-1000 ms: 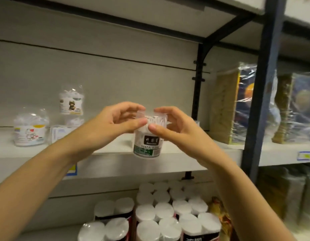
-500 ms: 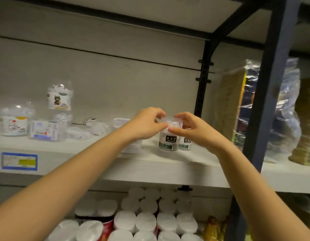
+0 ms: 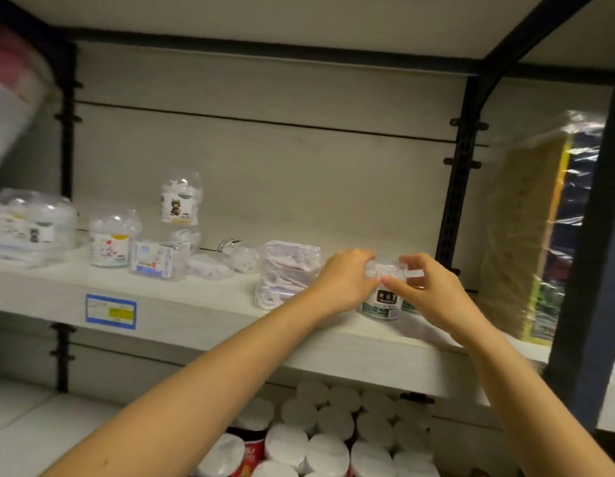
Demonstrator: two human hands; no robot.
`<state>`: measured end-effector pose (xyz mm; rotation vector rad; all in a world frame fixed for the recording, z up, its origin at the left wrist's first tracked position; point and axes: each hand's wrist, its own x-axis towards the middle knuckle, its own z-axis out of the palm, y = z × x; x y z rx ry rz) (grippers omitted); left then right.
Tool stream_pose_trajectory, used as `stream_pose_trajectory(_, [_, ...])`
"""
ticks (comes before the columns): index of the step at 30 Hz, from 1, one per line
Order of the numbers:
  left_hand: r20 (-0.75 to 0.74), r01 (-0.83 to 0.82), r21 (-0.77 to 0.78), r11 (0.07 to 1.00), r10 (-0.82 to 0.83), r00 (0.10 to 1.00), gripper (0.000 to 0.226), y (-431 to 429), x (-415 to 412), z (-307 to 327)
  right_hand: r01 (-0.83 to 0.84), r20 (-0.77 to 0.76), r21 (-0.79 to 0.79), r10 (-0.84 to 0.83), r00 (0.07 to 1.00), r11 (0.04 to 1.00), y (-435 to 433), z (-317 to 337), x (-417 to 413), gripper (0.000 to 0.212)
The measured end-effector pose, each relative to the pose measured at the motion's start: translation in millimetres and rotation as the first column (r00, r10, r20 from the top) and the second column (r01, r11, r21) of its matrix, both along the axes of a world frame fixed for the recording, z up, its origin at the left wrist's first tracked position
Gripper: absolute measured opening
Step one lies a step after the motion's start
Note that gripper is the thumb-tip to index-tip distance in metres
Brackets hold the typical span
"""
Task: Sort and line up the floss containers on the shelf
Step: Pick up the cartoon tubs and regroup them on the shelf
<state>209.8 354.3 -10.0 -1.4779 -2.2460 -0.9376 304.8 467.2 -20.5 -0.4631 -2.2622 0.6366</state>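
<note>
Two bare hands close on a clear plastic cylindrical floss container (image 3: pixel 384 303) with a black-and-green label, which stands upright near the front of the pale wooden shelf (image 3: pixel 213 297), toward its right end. The left hand (image 3: pixel 344 280) curls its fingers round the container's transparent top from the left; the right hand (image 3: pixel 433 290) pinches that same top from the right (thumb in front). A second green-labelled container (image 3: pixel 409 306) stands just behind, mostly hidden. A clear bag of white floss picks (image 3: pixel 285 270) sits just to the left.
</note>
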Motion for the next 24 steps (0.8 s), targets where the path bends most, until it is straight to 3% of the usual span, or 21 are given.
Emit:
stream_pose_trajectory(2, [-0.084,-0.012,-0.016,1.0,0.01,0.996,0.046,-6,3,-1,0.021,-0.004,0.045,-0.021,1.0,0.999,-3,-4,1,0.065])
stream_pose_trajectory(4, [-0.165,0.042,0.058,0.997,-0.032,0.986,0.047,-24,7,-3,0.083,-0.124,0.185,-0.061,0.99,0.979,-14,-10,9,0.061])
stream_pose_trajectory(7, [-0.26,0.192,0.2,0.961,-0.137,0.956,0.032,-74,12,-7,0.056,-0.288,0.313,0.038,0.957,0.948,-52,-14,26,0.033])
stream_pose_trajectory(8, [-0.263,0.23,0.216,0.949,-0.17,0.95,0.025,-94,11,-9,-0.006,-0.282,0.321,0.101,0.954,0.947,-67,-14,28,0.023])
stream_pose_trajectory(10, [-0.258,0.256,0.21,0.943,-0.199,0.945,0.017,-134,0,-17,-0.104,-0.239,0.347,0.195,0.951,0.932,-98,-12,24,0.023])
stream_pose_trajectory(15, [-0.178,0.159,0.206,0.966,-0.123,0.976,0.011,-219,-60,-26,-0.235,-0.129,0.384,0.304,0.944,0.893,-167,-12,-23,0.015])
stream_pose_trajectory(20, [-0.116,0.142,0.198,0.97,-0.12,0.986,0.008,-285,-133,-21,-0.26,-0.045,0.332,0.291,0.956,0.907,-230,-7,-97,0.008])
stream_pose_trajectory(24, [-0.114,0.137,0.206,0.969,-0.115,0.987,0.008,-322,-186,-7,-0.173,-0.045,0.316,0.197,0.979,0.933,-260,17,-167,0.009])
